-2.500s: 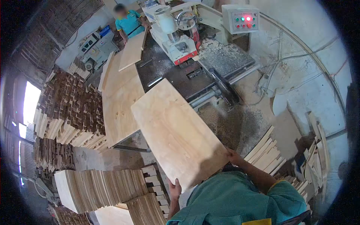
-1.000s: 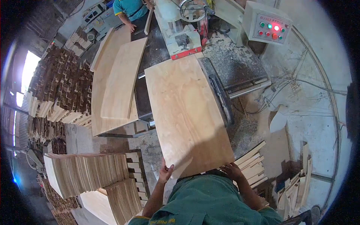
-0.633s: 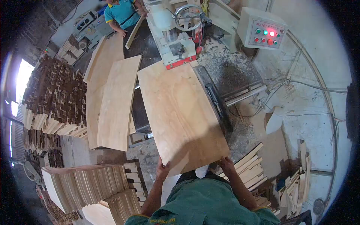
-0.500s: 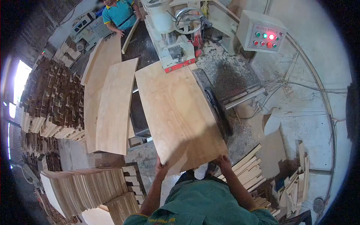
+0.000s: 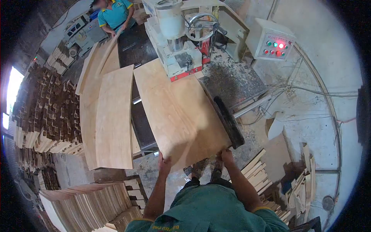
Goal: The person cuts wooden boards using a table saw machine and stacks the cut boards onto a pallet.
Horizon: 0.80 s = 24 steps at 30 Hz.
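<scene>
The left hand (image 5: 165, 166) and right hand (image 5: 227, 155) pinch the board (image 5: 179, 116) between their fingers, its long axis pointing toward the machine (image 5: 181, 60).

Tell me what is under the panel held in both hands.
The dark machine table shows along the left side of the panel and appears to run beneath it. Past the near edge, floor and feet show. Whatever lies directly below is covered and cannot be seen.

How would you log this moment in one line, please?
left hand: holds board | right hand: holds board | board: far end at machine | control box: red light lit
</scene>
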Available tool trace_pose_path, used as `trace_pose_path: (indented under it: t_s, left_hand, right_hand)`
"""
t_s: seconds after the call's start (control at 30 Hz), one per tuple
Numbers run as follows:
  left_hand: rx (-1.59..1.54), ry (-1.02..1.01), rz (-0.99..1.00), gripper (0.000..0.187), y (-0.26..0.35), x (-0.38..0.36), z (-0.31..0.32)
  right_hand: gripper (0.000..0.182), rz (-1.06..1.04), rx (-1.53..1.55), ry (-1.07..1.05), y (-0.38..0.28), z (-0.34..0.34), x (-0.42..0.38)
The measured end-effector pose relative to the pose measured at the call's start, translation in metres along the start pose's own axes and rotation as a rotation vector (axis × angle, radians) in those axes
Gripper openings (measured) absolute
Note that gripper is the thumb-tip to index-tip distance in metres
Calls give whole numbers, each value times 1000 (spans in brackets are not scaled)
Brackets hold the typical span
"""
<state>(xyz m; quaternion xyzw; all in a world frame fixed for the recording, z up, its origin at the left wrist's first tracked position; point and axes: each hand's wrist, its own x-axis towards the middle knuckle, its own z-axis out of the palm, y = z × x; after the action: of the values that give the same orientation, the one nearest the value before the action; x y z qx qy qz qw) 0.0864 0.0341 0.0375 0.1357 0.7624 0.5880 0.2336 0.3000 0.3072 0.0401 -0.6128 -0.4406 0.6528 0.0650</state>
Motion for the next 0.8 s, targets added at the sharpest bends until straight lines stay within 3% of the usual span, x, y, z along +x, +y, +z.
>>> trace_pose_path:
  t_s: [0.03, 0.07, 0.13, 0.2, 0.33, 0.5, 0.8]
  left_hand:
    - [0, -8, 1, 67, -22, 13, -6]
    - [147, 13, 154, 68, -64, 33, -14]
    - [290, 29, 306, 69, -67, 49, -20]
    - [742, -8, 115, 76, -5, 56, -22]
    - [820, 134, 219, 80, -16, 90, -25]
    - [871, 114, 16, 84, 0, 137, -27]
    - [932, 135, -39, 83, 6, 215, -34]
  right_hand:
    - [43, 0, 25, -21, 2, 5, 14]
    - [43, 9, 41, -43, -2, 10, 21]
    - [43, 33, 56, -82, -14, 19, 31]
    - [43, 44, 60, -102, -25, 28, 40]
    - [43, 49, 73, -122, -46, 44, 60]
    - [43, 32, 83, -130, -64, 64, 88]
    - [45, -61, 74, -112, -89, 108, 149]
